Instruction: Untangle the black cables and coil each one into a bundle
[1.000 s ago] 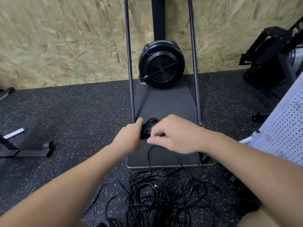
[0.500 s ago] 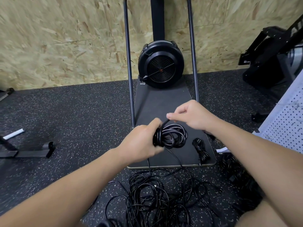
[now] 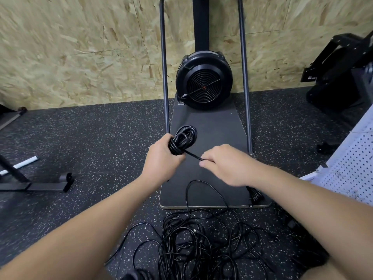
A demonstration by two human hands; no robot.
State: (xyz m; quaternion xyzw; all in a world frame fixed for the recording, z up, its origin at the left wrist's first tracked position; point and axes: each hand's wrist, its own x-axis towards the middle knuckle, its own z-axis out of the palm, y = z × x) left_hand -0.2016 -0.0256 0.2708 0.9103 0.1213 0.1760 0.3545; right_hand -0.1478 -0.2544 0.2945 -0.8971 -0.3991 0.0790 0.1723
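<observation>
The left hand [image 3: 161,158] grips a round bundle of glossy black cable loops [image 3: 182,139] over the dark grey flat machine platform [image 3: 212,126]. Half a second ago the right hand [image 3: 226,163] pinched the strand at the coil's 12 o'clock; now it pinches that trailing black strand [image 3: 192,155] at the coil's 4 o'clock. Another wrap is probably going on. The loose tangle of thin black cables [image 3: 201,243] lies on the speckled rubber floor [image 3: 90,138] at 6 o'clock, so much coiling remains.

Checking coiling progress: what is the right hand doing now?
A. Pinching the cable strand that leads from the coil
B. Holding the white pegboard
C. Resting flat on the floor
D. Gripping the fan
A: the right hand pinches the strand running from the coil gripped by the left hand.
</observation>
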